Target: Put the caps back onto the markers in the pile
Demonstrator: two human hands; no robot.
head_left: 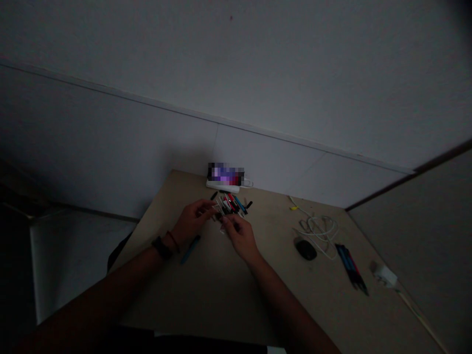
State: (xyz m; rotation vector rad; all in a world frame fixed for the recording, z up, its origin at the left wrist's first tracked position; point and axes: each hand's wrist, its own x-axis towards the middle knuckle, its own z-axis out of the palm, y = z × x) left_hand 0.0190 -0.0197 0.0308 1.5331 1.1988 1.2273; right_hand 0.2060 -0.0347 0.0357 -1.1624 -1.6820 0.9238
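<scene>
In the dim light, my left hand (193,218) and my right hand (239,235) meet over the desk, fingertips almost touching. Each has its fingers pinched together around something small, dark and pale, like a pen part, too dark to make out. Just beyond the fingers lies a heap of pens and pen parts (231,202) in white, red, black and blue. A blue pen with a dark end (190,250) rests on the desk beside my left wrist, which wears a dark band and a red bracelet.
Against the wall, a blurred lit screen (225,174) stands on a white base (223,186). To the right are a coiled white cable (320,228), a black mouse (305,249), a bundle of blue, red and black pens (351,269) and a white plug (384,274) on the desk (228,295).
</scene>
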